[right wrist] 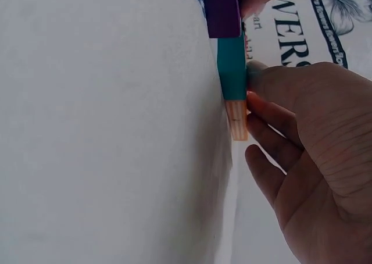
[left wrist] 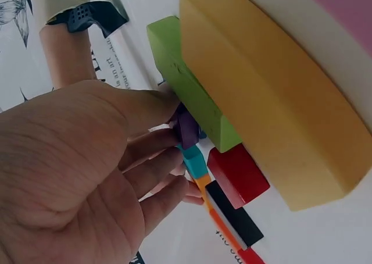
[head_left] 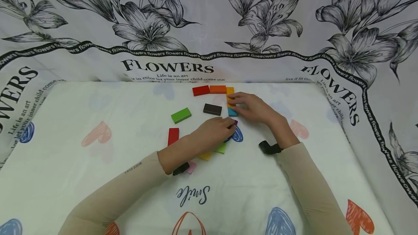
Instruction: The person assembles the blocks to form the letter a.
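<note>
A purple block [head_left: 236, 122] is pinched between the thumb and fingers of my left hand [head_left: 213, 133]; the right wrist view shows this purple block [right wrist: 222, 11] at the end of a teal-blue block [right wrist: 232, 69]. My right hand [head_left: 253, 108] rests beside the row, its thumb tip touching the teal-blue block and other fingers near the yellow-orange block [head_left: 230, 90]. From there the row bends left into an orange block [head_left: 217, 89] and a red block [head_left: 200, 90]. Part of the blue and yellow-orange blocks is hidden behind my right fingers.
A black block [head_left: 212, 109], a green block [head_left: 181, 115] and another red block [head_left: 173, 136] lie left of the row. Under my left forearm show a light green block [head_left: 221, 148], a yellow block [head_left: 205, 156] and a pink block [head_left: 191, 168]. A flower-printed cloth [head_left: 130, 191] covers the table.
</note>
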The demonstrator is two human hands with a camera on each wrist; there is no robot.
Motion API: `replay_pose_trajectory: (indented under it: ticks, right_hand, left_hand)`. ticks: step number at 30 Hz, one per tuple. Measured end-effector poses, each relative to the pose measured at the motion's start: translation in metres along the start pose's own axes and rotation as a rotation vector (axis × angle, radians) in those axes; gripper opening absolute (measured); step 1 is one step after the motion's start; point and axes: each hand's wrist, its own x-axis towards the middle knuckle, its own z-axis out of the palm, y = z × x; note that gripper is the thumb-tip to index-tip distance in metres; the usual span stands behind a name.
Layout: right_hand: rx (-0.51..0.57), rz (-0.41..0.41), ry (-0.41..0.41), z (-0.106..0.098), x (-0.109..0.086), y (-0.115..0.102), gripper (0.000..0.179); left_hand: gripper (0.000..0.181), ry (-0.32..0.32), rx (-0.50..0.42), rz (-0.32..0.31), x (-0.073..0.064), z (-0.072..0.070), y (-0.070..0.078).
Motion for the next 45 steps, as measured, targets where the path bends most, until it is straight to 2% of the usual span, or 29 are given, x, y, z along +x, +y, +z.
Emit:
replay_pose_trajectory:
  ticks: [11, 18, 29, 33, 39, 45]
  right_hand:
    - [0.028, -0.025, 0.004, 0.001, -0.001, 0.003, 0.037]
    - [0.018, -0.017, 0.009, -0.002, 0.0, 0.001, 0.037]
    - [0.025, -0.019, 0.006, 0.0, 0.0, 0.003, 0.037]
    - [0.021, -0.013, -0.009, 0.003, -0.001, 0.002, 0.037]
    - [0.009, -0.03, 0.006, 0.001, -0.001, 0.0, 0.036]
    - [0.017, -0.019, 0.007, 0.0, 0.0, 0.004, 0.037]
  left_hand:
    - [0.046, -0.009, -0.124, -0.043, 0.007, 0.001, -0.001]
    - [0.049, -0.006, -0.133, -0.067, 0.009, -0.001, -0.005]
    - [0.051, 0.001, -0.21, -0.096, 0.012, 0.0, -0.009]
    - [0.046, 0.017, -0.195, -0.087, 0.013, 0.004, -0.007]
    - [0.041, 0.07, -0.12, -0.052, 0.014, 0.004, -0.005]
    - [0.035, 0.049, -0.112, -0.037, 0.018, 0.005, -0.003]
